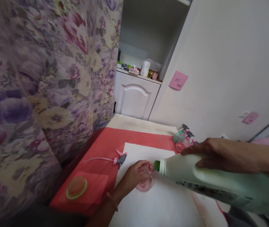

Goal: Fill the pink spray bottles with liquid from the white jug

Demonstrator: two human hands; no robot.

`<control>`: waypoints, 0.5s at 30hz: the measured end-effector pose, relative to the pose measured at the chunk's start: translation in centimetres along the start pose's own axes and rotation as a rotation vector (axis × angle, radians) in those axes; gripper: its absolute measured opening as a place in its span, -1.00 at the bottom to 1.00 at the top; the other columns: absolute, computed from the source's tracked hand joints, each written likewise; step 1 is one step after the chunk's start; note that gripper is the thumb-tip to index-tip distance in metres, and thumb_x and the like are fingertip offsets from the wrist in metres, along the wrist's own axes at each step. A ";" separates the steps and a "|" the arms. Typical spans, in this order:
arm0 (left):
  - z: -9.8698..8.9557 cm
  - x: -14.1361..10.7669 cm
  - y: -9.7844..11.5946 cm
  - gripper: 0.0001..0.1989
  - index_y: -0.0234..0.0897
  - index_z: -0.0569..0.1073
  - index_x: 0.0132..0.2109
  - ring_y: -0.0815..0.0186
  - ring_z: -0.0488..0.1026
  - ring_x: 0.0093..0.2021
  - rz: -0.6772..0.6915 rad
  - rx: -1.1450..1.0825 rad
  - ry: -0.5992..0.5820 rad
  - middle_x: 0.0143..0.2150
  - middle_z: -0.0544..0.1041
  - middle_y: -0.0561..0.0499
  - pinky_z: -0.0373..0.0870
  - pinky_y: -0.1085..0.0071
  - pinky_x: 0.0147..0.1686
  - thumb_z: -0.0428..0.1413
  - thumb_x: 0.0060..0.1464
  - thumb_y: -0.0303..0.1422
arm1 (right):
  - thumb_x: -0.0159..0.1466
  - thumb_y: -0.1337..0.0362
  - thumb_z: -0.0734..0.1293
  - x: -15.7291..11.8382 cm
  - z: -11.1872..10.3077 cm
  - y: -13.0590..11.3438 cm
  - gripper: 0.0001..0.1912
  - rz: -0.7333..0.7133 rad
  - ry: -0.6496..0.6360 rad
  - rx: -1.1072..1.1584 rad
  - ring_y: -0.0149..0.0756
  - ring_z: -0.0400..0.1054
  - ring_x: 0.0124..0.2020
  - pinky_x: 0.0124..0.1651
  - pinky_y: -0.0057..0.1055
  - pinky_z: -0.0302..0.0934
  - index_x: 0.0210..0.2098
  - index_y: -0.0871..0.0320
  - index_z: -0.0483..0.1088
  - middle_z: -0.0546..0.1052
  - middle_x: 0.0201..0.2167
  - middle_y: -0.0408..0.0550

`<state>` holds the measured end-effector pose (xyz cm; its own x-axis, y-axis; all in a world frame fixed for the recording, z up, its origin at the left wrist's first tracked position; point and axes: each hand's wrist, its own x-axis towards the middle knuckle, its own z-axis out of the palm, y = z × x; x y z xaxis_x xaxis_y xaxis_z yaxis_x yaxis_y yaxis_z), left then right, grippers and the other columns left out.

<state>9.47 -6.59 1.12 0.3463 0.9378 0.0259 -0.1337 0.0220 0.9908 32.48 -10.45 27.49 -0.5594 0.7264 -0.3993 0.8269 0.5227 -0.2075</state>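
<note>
My left hand (134,173) is wrapped around a small clear pink spray bottle (145,183) with no top on it, standing on a white cloth (148,206). Gripped in my right hand (217,156) is a large pale green jug (202,176), tipped nearly on its side. Its green spout (157,165) is at the mouth of the pink bottle. Whether liquid is flowing I cannot make out. A grey and pink spray head (120,159) with a thin tube lies on the red cloth left of my left hand.
Other spray bottles (183,138) stand at the back right of the table. A round lid with a pale green rim (76,187) lies at the front left on a pink sheet. A floral curtain (61,78) hangs along the left side, and a white cabinet (136,94) stands behind the table.
</note>
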 end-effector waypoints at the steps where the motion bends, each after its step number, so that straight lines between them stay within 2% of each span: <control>1: 0.0 0.0 0.0 -0.56 -0.24 0.50 -0.07 0.04 0.40 0.12 0.001 0.003 -0.002 0.02 0.56 -0.13 0.27 0.19 0.13 0.30 -0.19 -0.31 | 0.33 0.23 0.23 0.0 0.0 0.0 -0.60 -0.002 -0.006 0.004 -0.30 0.51 -0.19 -0.19 -0.50 0.32 0.16 -0.11 0.31 0.60 -0.07 -0.17; 5: 0.0 0.0 -0.2 -0.54 -0.26 0.49 -0.06 0.03 0.41 0.11 0.009 0.013 -0.009 0.01 0.56 -0.14 0.28 0.18 0.13 0.30 -0.18 -0.29 | 0.33 0.24 0.22 -0.1 -0.1 -0.3 -0.66 0.000 -0.022 0.008 -0.32 0.51 -0.25 -0.24 -0.52 0.31 0.09 -0.06 0.37 0.61 -0.15 -0.16; 9: -0.1 0.1 -0.6 -0.54 -0.26 0.47 -0.05 0.05 0.42 0.10 0.014 -0.007 -0.021 0.02 0.55 -0.14 0.28 0.17 0.12 0.29 -0.17 -0.30 | 0.34 0.24 0.21 -0.1 -0.2 -0.5 -0.64 0.022 -0.024 0.004 -0.33 0.50 -0.28 -0.28 -0.53 0.30 0.12 -0.07 0.34 0.61 -0.15 -0.17; 15: 0.0 0.1 -0.4 -0.56 -0.29 0.47 -0.06 0.06 0.43 0.08 0.011 -0.002 -0.023 -0.01 0.56 -0.13 0.30 0.20 0.10 0.27 -0.18 -0.38 | 0.33 0.21 0.23 0.2 -0.1 0.1 -0.67 -0.026 -0.026 0.047 -0.33 0.50 -0.25 -0.25 -0.53 0.28 0.08 -0.03 0.37 0.61 -0.15 -0.17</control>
<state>9.51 -6.53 0.72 0.3662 0.9297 0.0402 -0.1394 0.0121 0.9902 32.42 -10.20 27.43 -0.5792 0.7010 -0.4162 0.8145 0.5192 -0.2590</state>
